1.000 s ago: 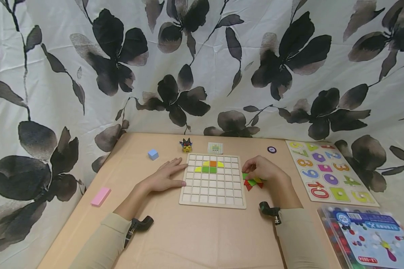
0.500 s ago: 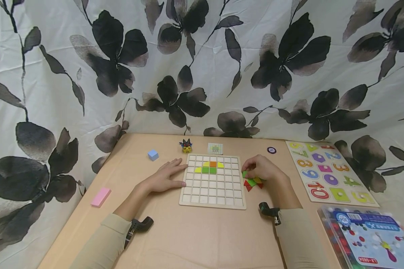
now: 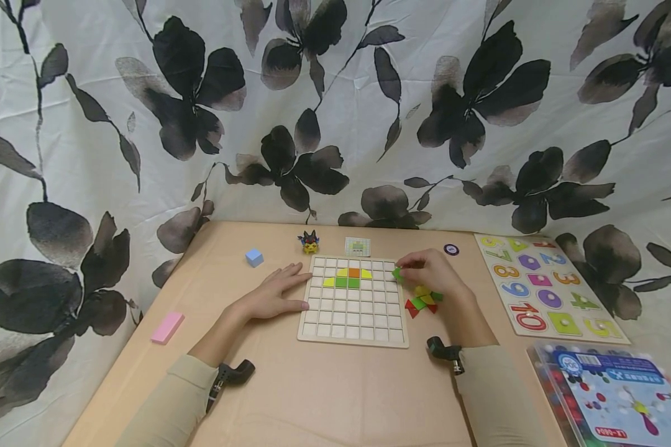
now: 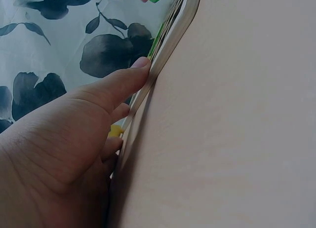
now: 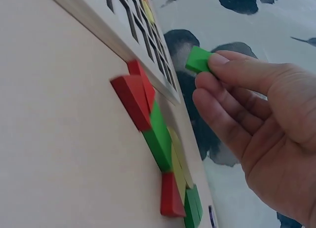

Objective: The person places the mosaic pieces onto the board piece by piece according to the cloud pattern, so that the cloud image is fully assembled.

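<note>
A white gridded board (image 3: 345,323) in a pale wooden frame lies mid-table. Two green squares, an orange square and yellow triangles sit in its upper cells. My left hand (image 3: 272,292) rests along the board's left edge, its thumb touching the rim in the left wrist view. Between thumb and fingertips, my right hand (image 3: 433,273) pinches a small green block (image 5: 199,59), raised off the table at the board's right edge. Below that hand is a loose pile of red blocks (image 5: 132,100), green blocks (image 5: 158,139) and yellow pieces, partly overlapping.
Behind the board lie a patterned card (image 3: 358,246), a small figurine (image 3: 310,241) and a blue cube (image 3: 254,257). A pink block (image 3: 168,327) is at left. On the right are a dark round disc (image 3: 451,249), a number board (image 3: 549,292) and a clear box (image 3: 615,391).
My right hand has lifted the green block from the pile and shifted slightly left and up toward the board's edge. The left hand has stayed in place.
</note>
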Demonstrator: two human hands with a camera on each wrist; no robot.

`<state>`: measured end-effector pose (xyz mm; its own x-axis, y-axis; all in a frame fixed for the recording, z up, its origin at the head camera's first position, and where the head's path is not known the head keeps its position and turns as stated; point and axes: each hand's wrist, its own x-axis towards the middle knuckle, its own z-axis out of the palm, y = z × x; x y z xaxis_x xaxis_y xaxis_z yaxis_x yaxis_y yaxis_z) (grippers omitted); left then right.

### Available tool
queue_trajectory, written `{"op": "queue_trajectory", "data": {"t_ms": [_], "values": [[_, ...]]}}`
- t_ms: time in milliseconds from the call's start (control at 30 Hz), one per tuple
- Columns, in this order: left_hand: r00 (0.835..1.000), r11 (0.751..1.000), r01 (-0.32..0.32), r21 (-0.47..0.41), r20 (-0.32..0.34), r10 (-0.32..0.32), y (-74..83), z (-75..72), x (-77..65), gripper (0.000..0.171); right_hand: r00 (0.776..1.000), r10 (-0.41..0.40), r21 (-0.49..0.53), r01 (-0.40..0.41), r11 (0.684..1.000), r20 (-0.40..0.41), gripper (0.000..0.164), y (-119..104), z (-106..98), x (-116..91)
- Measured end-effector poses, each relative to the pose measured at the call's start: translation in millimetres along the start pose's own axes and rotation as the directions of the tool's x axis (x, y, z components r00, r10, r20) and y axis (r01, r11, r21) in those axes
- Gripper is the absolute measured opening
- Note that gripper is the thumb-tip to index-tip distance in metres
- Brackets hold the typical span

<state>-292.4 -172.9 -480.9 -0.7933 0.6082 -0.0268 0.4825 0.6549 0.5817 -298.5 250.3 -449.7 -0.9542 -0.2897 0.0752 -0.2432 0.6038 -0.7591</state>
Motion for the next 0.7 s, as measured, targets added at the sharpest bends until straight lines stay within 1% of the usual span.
{"op": "queue_trajectory", "data": {"t_ms": [100,233,367,500,700], "values": [[1.0,1.0,0.002,0.002,0.002,-0.002,0.0,0.1,0.2,0.079,1.0,-0.01,0.031,0.011,0.999,-0.005,0.024,-2.4,4.7,2.6],[1.0,1.0,0.005,0.002,0.004,-0.005,0.1,-0.2,0.1,0.079,1.0,0.008,0.08,-0.009,0.997,0.006,0.028,-8.1,11.3,5.4],[1.0,1.0,-0.004,-0.002,0.001,0.004,-0.1,0.0,0.5,0.078,1.0,0.009,0.11,-0.011,0.994,0.018,0.03,-14.1,19.5,8.5],[1.0,1.0,-0.006,-0.002,-0.001,0.006,-0.2,0.1,0.8,0.079,1.0,0.002,0.09,-0.004,0.996,0.021,0.029,-19.2,30.7,10.7],[1.0,1.0,-0.004,0.005,0.0,0.004,-1.5,0.1,0.5,0.079,0.998,-0.039,0.009,0.039,0.999,0.045,0.026,-24.0,47.0,15.7]]}}
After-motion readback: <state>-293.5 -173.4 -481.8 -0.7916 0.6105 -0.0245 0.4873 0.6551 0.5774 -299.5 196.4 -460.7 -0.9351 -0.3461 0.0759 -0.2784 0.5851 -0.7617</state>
